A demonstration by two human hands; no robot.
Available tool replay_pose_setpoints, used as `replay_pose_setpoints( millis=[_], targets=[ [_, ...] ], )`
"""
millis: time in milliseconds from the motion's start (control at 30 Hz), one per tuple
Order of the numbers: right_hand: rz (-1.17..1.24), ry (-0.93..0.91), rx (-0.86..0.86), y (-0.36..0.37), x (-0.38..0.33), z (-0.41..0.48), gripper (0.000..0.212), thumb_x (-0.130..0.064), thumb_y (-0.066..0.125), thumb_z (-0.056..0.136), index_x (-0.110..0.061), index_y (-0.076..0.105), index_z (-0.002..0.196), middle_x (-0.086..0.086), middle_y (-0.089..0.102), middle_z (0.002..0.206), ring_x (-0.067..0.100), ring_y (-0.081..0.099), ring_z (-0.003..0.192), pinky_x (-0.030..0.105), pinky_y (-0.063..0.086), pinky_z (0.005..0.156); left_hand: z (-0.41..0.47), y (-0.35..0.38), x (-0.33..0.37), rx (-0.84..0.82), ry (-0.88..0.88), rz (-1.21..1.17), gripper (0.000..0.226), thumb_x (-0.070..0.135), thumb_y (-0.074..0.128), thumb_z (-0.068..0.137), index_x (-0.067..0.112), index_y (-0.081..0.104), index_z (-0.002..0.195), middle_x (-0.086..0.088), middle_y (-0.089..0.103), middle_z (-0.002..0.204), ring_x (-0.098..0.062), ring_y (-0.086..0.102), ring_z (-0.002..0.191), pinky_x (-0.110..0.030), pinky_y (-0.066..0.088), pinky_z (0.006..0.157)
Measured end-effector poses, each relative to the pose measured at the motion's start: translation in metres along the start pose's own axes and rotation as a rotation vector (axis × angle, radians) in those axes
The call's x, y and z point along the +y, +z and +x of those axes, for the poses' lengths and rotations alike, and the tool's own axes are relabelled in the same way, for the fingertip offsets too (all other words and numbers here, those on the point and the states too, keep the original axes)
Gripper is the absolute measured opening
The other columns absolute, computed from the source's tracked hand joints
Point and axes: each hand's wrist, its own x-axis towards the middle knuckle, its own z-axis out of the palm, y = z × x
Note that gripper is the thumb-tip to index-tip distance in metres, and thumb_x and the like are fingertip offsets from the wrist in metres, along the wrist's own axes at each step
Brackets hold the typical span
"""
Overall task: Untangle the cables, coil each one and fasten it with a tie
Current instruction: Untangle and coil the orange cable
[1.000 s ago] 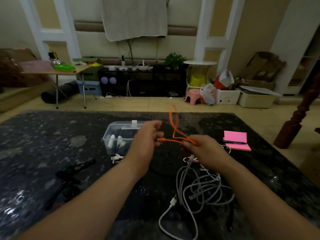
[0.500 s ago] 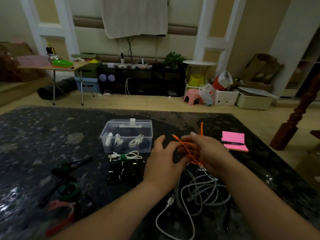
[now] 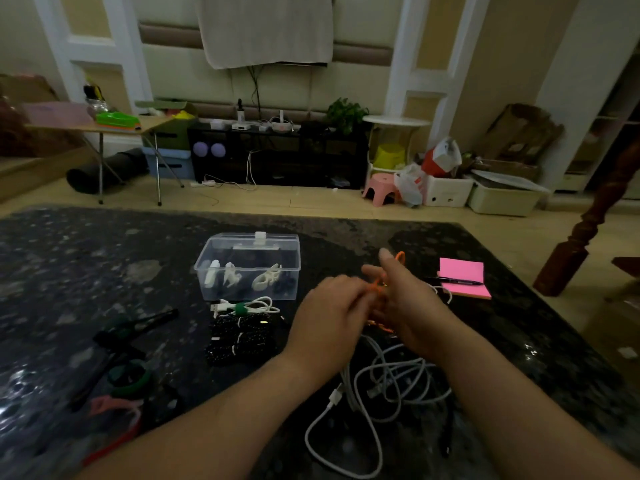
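Note:
An orange cable (image 3: pixel 377 285) is bunched between both hands over the dark stone table (image 3: pixel 86 271). My left hand (image 3: pixel 329 310) pinches it at the fingertips. My right hand (image 3: pixel 408 303) holds its loops, one loop sticking up past the index finger; most of the cable is hidden by the hands. Below them lies a tangle of white and grey cables (image 3: pixel 384 382). A coiled white cable with a green tie (image 3: pixel 246 306) and a black braided bundle (image 3: pixel 239 336) lie to the left.
A clear plastic box (image 3: pixel 249 265) with white ties stands behind the coiled cables. Pink sticky notes with a pen (image 3: pixel 462 277) lie at the right. Green, pink and red straps (image 3: pixel 124 386) and dark tools (image 3: pixel 135 327) sit at the left front.
The orange cable, stretched between the hands with a tall loop a second ago, is now gathered into small loops. My left hand moved right to meet my right hand.

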Motion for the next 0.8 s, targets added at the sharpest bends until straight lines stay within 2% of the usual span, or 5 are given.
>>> replay_pose_setpoints(
  millis=[233, 333, 467, 600, 800],
  targets=[
    [-1.060, -0.224, -0.044, -0.036, 0.018, 0.005, 0.021, -0.038, 0.064, 0.103, -0.025, 0.078, 0.094, -0.008, 0.077, 0.086, 0.010, 0.074, 0.084, 0.038, 0.059, 0.086, 0.032, -0.068, -0.007, 0.172, -0.540, -0.835, 0.025, 0.024, 0.046, 0.113, 0.005, 0.059, 0.105, -0.004, 0.046, 0.061, -0.018, 0.050, 0.054, -0.039, 0.058, 0.060],
    [-1.265, -0.203, 0.121, -0.042, 0.014, 0.008, 0.019, -0.026, 0.058, 0.098, -0.035, 0.073, 0.091, -0.013, 0.073, 0.095, 0.012, 0.071, 0.095, 0.035, 0.056, 0.087, 0.033, -0.084, -0.016, 0.143, -0.570, -0.860, 0.027, 0.032, 0.048, 0.112, 0.014, 0.055, 0.092, 0.001, 0.032, 0.061, -0.014, 0.026, 0.051, -0.024, 0.025, 0.042],
    [-1.034, -0.363, 0.385, -0.022, -0.002, -0.002, 0.031, -0.034, 0.070, 0.096, -0.028, 0.061, 0.126, -0.003, 0.068, 0.125, 0.018, 0.065, 0.115, 0.036, 0.053, 0.096, 0.035, -0.100, -0.007, 0.014, -0.475, -0.870, 0.032, 0.032, 0.050, 0.111, 0.016, 0.053, 0.083, -0.001, 0.030, 0.062, -0.013, 0.024, 0.051, -0.023, 0.017, 0.042],
    [-0.892, -0.469, 0.148, 0.009, -0.008, -0.005, 0.077, -0.036, 0.079, 0.092, -0.032, 0.037, 0.157, -0.017, 0.050, 0.143, 0.003, 0.048, 0.134, 0.024, 0.037, 0.109, 0.032, -0.114, 0.008, -0.150, -0.359, -0.937, 0.033, 0.031, 0.045, 0.111, 0.013, 0.055, 0.086, -0.004, 0.033, 0.067, -0.016, 0.028, 0.055, -0.031, 0.017, 0.049],
    [-0.886, -0.378, -0.066, 0.011, 0.004, 0.013, 0.024, -0.035, 0.062, 0.105, -0.019, 0.073, 0.092, 0.001, 0.078, 0.085, 0.002, 0.067, 0.070, 0.024, 0.051, 0.066, 0.033, -0.133, -0.005, 0.139, -0.474, -1.225, 0.040, 0.042, 0.047, 0.109, 0.017, 0.064, 0.083, -0.006, 0.067, 0.101, -0.015, 0.067, 0.090, -0.028, 0.052, 0.071]
  ],
)
